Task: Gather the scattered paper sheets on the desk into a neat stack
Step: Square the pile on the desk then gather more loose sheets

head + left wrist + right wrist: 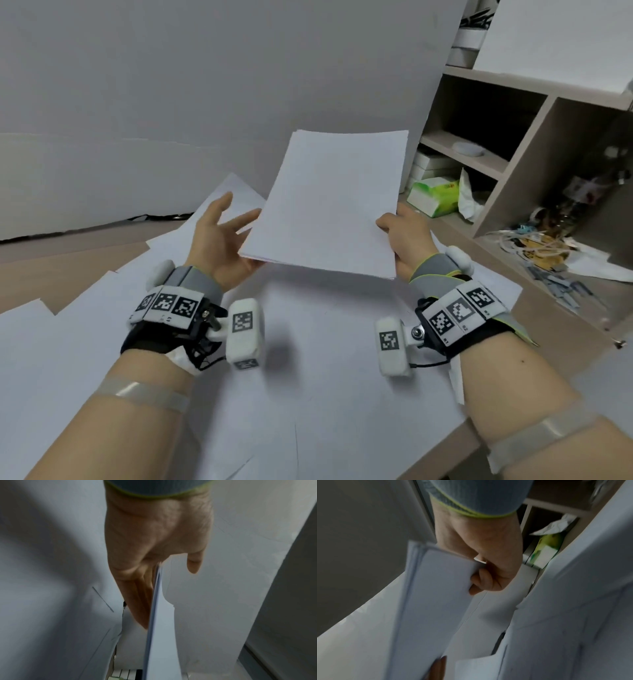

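Here your right hand (406, 236) pinched the paper stack (334, 202) above the counter (78, 253). Your left hand (222, 240) lay open, its straight fingers (137, 599) flat against the stack's other edge.

No readable text; wrist markers (171, 303) only patterns.

Stack of white paper sheets (337, 202) held in the air above the desk, tilted, edges roughly aligned, near corners slightly fanned. More loose white sheets (308, 359) spread flat and overlapping at odd angles across the brown desk (68, 260) beneath.
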